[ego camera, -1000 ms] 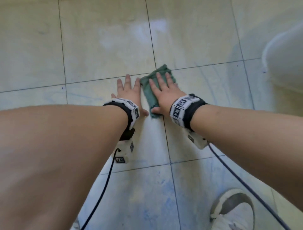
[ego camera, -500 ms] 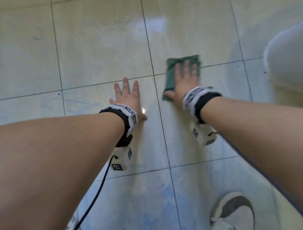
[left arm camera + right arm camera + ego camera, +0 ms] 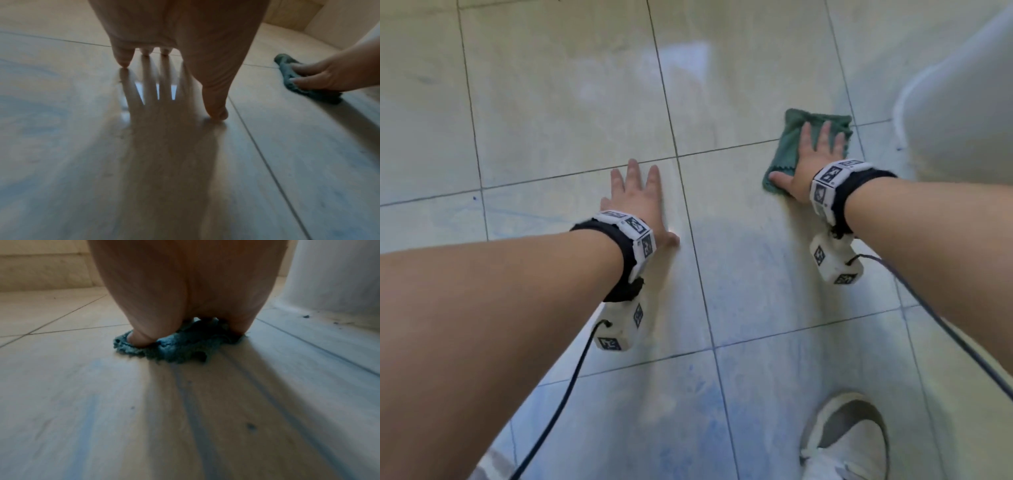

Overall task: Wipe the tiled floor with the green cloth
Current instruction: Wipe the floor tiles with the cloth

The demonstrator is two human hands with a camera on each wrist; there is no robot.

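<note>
I see R hand point(image 3: 812, 161) flat, fingers straight, pressing green cloth point(image 3: 789, 147) on floor point(image 3: 571, 102); L hand point(image 3: 638, 202) flat, spread, well left of cloth.

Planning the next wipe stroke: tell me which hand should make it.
Right. The right hand already lies flat on the green cloth, pressing it to the tiled floor. The left hand rests spread on bare tile, apart from the cloth, apparently as a brace.
</note>
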